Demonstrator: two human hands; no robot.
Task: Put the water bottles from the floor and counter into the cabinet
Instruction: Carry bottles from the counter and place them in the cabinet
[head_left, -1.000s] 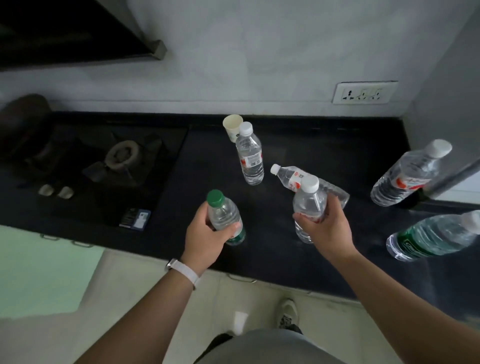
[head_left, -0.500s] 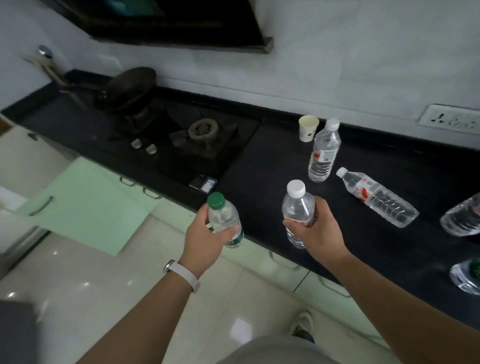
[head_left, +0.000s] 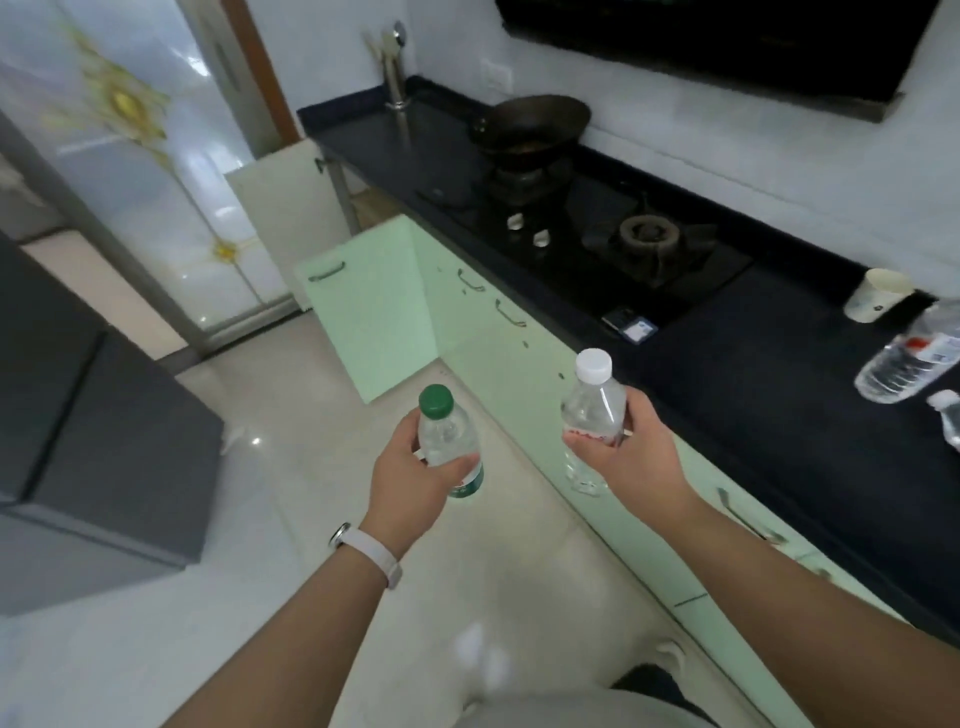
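Observation:
My left hand (head_left: 410, 478) grips a small green-capped bottle (head_left: 445, 436) upright over the floor. My right hand (head_left: 626, 452) holds a white-capped bottle with a red label (head_left: 592, 410) upright, in front of the cabinet fronts. A pale green cabinet door (head_left: 374, 306) stands swung open ahead of both hands; the cabinet's inside is hidden behind it. On the black counter (head_left: 753, 374) at the right edge stands another clear bottle (head_left: 909, 358), and the cap of a lying one (head_left: 948, 415) shows below it.
A gas stove (head_left: 644, 244) with a dark wok (head_left: 535, 124) sits on the counter, with a paper cup (head_left: 875, 296) to its right. Green drawers with handles (head_left: 519, 353) run under the counter. A grey unit (head_left: 93, 426) stands left across the glossy tiled floor (head_left: 291, 467).
Both hands lifted their bottles off the counter and carried them left. My view swung left from the counter to the floor and the open cabinet door.

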